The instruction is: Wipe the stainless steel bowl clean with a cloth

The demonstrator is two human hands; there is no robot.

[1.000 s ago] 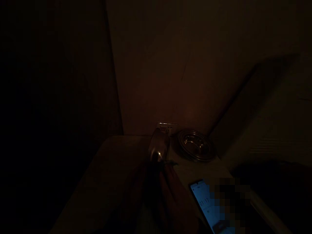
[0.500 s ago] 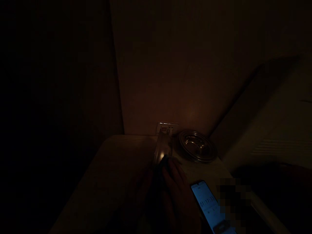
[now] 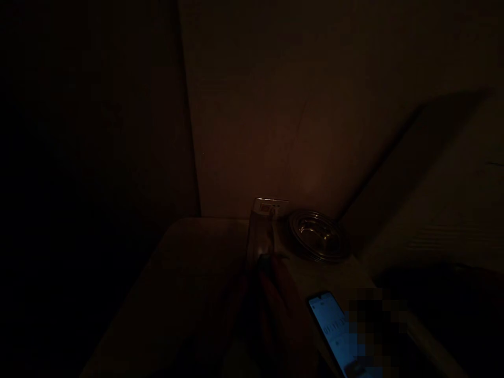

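The light is very dim. A smooth, shiny, pale long thing stands out in front of me over the table, its far end near the wall socket; its kind cannot be made out. My right hand lies against its near right side, fingers curled over a dark bunched cloth pressed to it. Just left of that, my left hand is at the thing's near end, mostly lost in shadow, so its fingers do not show clearly.
Stacked shiny metal plates lie on the table at the back right. A lit phone rests to the right of my right hand. A wall socket is behind the table, and a dark blurred patch covers the lower right.
The shiny thing has shifted slightly left and looks duller. My right hand and the cloth have moved a little down and left along it. The whole view is darker.
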